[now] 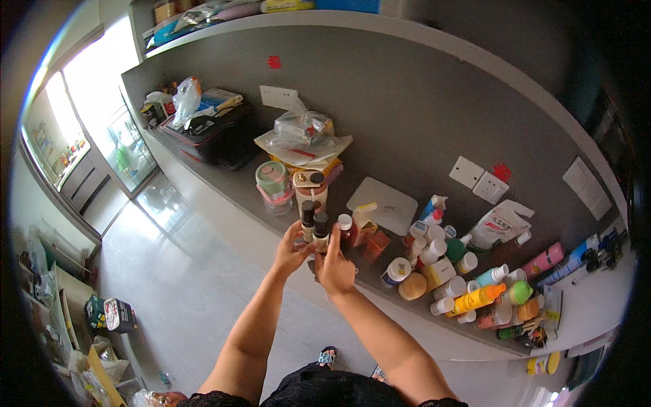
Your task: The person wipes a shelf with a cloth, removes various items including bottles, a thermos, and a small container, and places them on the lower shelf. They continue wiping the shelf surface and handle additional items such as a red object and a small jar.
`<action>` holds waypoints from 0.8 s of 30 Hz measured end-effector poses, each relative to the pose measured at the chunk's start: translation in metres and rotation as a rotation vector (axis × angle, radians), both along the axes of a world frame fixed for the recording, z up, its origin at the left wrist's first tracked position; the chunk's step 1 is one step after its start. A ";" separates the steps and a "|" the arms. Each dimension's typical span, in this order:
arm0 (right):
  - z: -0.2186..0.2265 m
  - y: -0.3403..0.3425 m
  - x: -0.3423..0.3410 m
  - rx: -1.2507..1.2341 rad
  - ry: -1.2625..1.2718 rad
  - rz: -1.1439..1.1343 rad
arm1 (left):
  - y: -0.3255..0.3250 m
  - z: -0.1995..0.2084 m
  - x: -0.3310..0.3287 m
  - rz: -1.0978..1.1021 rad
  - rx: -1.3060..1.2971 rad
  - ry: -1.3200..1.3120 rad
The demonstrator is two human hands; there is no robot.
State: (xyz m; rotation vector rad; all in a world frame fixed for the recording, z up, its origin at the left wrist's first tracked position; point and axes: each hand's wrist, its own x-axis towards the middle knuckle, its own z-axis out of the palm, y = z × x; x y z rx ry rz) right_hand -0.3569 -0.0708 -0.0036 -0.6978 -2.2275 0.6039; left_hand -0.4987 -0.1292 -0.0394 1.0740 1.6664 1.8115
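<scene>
Centre of frame: our left hand [293, 253] and right hand [337, 270] hold two black-capped bottles [320, 233] between them. Best kept upright, grip snug, clear of the white-capped bottle [347, 235] just to the right.

The left grip [292, 254] and right grip [334, 270] hold two black-capped bottles [320, 233].

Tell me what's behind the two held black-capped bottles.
A pale tumbler shows behind the bottles; they cover its lower front, and its base can't be seen.
</scene>
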 end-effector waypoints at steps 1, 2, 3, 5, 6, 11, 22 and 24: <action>-0.003 -0.001 0.002 -0.013 0.032 0.005 | 0.000 0.001 0.001 -0.012 0.001 0.011; -0.003 -0.007 0.006 -0.100 -0.012 -0.010 | 0.000 0.002 0.001 -0.023 0.002 0.023; -0.008 -0.008 0.006 -0.064 -0.015 -0.012 | -0.001 0.002 0.001 -0.033 0.002 0.034; -0.010 -0.009 0.004 0.009 -0.021 -0.018 | 0.002 -0.015 -0.002 0.051 0.001 0.112; -0.007 -0.011 0.005 -0.036 -0.083 -0.045 | 0.002 -0.019 -0.002 0.084 -0.026 0.178; -0.010 0.000 -0.001 -0.054 -0.079 -0.089 | 0.006 0.001 0.018 0.238 -0.123 0.326; -0.009 0.014 0.007 -0.057 -0.083 -0.124 | 0.020 -0.007 0.029 0.393 -0.177 0.451; -0.006 0.013 0.009 -0.056 -0.077 -0.124 | 0.020 -0.005 0.031 0.392 -0.196 0.426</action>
